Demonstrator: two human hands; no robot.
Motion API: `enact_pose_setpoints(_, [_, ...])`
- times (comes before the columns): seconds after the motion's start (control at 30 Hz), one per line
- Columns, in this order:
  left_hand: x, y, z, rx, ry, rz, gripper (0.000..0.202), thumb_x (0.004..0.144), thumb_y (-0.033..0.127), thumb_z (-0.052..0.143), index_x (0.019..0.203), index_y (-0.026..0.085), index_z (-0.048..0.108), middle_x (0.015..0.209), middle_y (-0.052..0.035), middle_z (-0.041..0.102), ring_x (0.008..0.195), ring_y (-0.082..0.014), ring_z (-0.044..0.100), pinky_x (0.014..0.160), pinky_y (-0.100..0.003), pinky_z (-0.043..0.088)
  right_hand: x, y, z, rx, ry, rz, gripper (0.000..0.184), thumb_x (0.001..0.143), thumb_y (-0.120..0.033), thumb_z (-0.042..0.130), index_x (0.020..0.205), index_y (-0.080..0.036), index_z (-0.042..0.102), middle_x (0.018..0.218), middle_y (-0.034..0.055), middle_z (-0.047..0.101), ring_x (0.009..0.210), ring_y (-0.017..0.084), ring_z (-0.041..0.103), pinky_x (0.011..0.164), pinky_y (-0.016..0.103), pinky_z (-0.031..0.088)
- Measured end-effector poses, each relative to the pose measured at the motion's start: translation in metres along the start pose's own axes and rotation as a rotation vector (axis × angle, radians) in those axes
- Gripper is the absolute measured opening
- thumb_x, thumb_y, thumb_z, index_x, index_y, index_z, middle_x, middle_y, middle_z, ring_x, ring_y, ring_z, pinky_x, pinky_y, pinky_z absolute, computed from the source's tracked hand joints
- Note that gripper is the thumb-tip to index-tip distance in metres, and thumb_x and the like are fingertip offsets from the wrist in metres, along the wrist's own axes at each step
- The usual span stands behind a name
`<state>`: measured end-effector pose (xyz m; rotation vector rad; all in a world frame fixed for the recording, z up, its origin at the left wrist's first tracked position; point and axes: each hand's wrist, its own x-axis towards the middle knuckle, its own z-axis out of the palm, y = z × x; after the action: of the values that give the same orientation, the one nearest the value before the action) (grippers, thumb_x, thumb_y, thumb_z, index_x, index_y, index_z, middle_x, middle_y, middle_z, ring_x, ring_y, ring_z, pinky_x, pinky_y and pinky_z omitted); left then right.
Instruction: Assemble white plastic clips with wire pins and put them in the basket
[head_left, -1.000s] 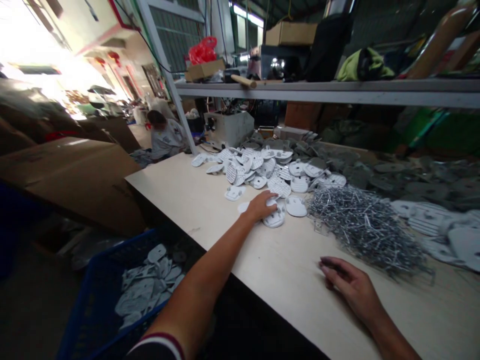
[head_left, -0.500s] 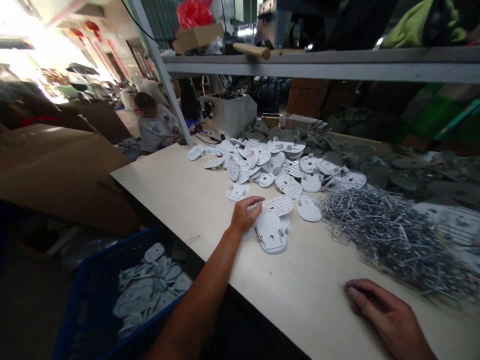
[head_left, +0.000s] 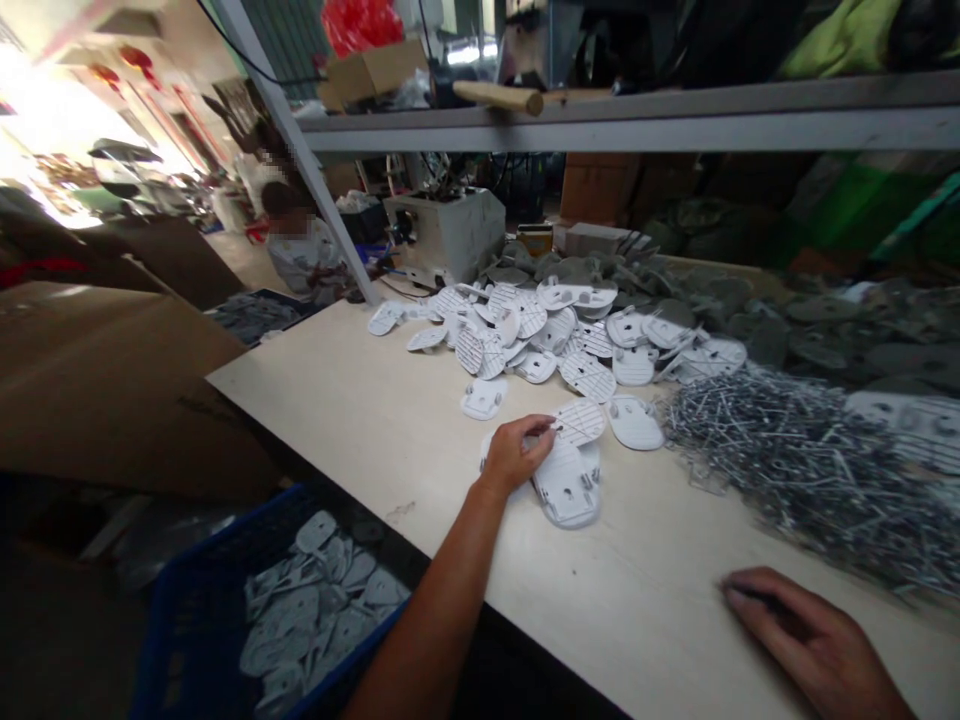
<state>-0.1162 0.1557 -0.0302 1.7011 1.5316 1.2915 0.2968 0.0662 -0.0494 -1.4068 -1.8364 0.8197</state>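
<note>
My left hand (head_left: 517, 455) is over a small group of white oval plastic plates. Its curled thumb and forefinger meet at the left edge of a ribbed plate (head_left: 581, 422). Against that plate lies another white plate (head_left: 568, 490), with a hole and small raised clips, overlapping one more beneath. Low at the right, my right hand (head_left: 817, 630) is just above the tabletop, fingers bent and thumb against the forefinger. Whatever may be between those fingertips is too small or hidden to make out. Beyond it lies a heap of thin metal pins or wires (head_left: 810, 470).
A pile of white plates (head_left: 525, 330) covers the back of the table (head_left: 337, 400), with grey ones behind. Below left, a blue crate (head_left: 180, 620) holds more plates. A shelf (head_left: 637, 125) with a wooden-handled tool (head_left: 499, 97) spans overhead. Another person (head_left: 300, 250) sits beyond the post.
The camera view has shifted slightly. My left hand has moved a little right, its fingertips now over the ribbed plate's edge. My right hand keeps its bent-finger pose near the table.
</note>
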Motion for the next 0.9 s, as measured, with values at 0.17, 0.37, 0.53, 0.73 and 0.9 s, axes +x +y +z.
enact_pose_setpoints(0.17, [0.002,-0.004,-0.002,-0.015,-0.019,-0.041,0.028,0.095,0.033,0.071,0.12,0.025,0.08,0.113,-0.0041,0.084,0.104,-0.0227,0.08,0.099,-0.037,0.064,0.0,-0.007,0.003,-0.013,-0.004,-0.035,0.033,0.086,-0.059,0.077,0.089,-0.027,0.083,0.094,0.0102,0.078,0.085,0.03,0.075,0.066,0.032,0.062])
enact_pose_setpoints(0.37, [0.003,0.0,-0.004,-0.007,-0.027,-0.026,0.026,0.096,0.034,0.07,0.118,0.024,0.08,0.112,-0.0051,0.084,0.104,-0.0223,0.08,0.101,-0.037,0.064,0.002,-0.014,0.007,-0.021,-0.049,-0.063,0.03,0.092,-0.055,0.074,0.09,-0.026,0.08,0.087,0.0071,0.074,0.075,0.025,0.07,0.065,0.032,0.058])
enact_pose_setpoints(0.53, [0.004,0.004,-0.004,0.021,-0.03,-0.008,0.024,0.096,0.033,0.069,0.115,0.022,0.08,0.111,-0.006,0.085,0.103,-0.0218,0.081,0.098,-0.036,0.064,0.003,-0.02,0.01,-0.035,-0.058,-0.085,0.032,0.094,-0.055,0.071,0.089,-0.024,0.078,0.086,0.0078,0.073,0.078,0.026,0.069,0.07,0.035,0.056])
enact_pose_setpoints(0.73, [0.006,0.007,0.0,0.126,-0.047,0.024,0.026,0.097,0.034,0.068,0.116,0.02,0.08,0.112,-0.0079,0.084,0.102,-0.0216,0.079,0.098,-0.035,0.062,0.002,-0.023,0.012,-0.079,-0.056,-0.121,0.032,0.096,-0.052,0.066,0.09,-0.022,0.076,0.084,0.0075,0.072,0.078,0.026,0.066,0.073,0.037,0.053])
enact_pose_setpoints(0.9, [0.007,0.022,0.001,0.261,-0.103,0.043,0.036,0.096,0.041,0.07,0.125,0.022,0.079,0.116,-0.0091,0.082,0.107,-0.0258,0.077,0.102,-0.04,0.059,0.001,-0.027,0.013,-0.09,-0.011,-0.144,0.029,0.093,-0.048,0.065,0.091,-0.022,0.077,0.087,0.008,0.075,0.08,0.026,0.067,0.074,0.037,0.052])
